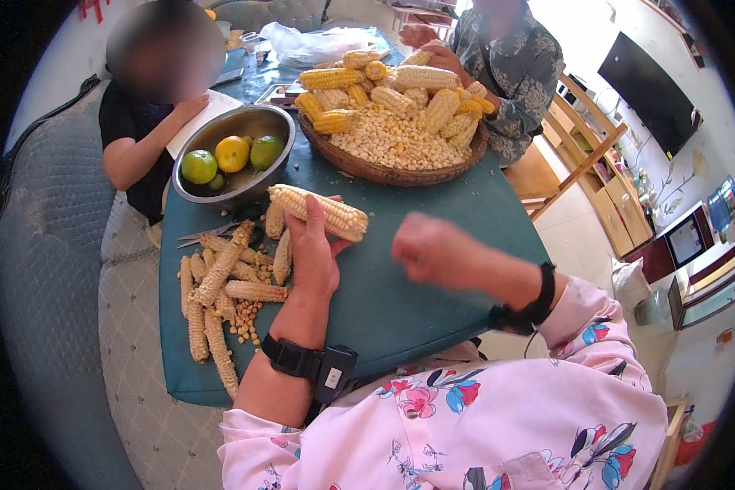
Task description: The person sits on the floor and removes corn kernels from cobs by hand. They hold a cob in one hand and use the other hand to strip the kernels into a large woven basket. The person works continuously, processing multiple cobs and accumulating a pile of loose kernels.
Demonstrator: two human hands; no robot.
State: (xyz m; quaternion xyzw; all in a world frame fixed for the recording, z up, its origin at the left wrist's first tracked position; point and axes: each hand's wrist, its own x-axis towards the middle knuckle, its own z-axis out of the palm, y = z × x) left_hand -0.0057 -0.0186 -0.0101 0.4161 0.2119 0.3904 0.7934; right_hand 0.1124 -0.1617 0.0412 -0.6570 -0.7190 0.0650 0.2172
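My left hand [314, 248] grips a pale ear of corn [334, 214] above the table, thumb across its near side. Most of that ear is still covered in kernels. To the right, apart from the ear, my right hand [432, 251] is blurred with its fingers curled in; whether anything is inside it is hidden. Several stripped corncobs [220, 278] lie piled left of my left forearm, with loose kernels [245, 321] beside them. Beyond my hands, a woven basket [392, 176] holds shelled kernels [386, 138] with white and yellow ears [429, 76] heaped on top.
A metal bowl [236, 199] with green and yellow citrus fruit [233, 153] stands at the table's left edge. Scissors [205, 236] lie by the cobs. One person [144, 147] sits at left with paper; another [514, 73] handles corn behind the basket. A wooden chair [536, 174] stands at right.
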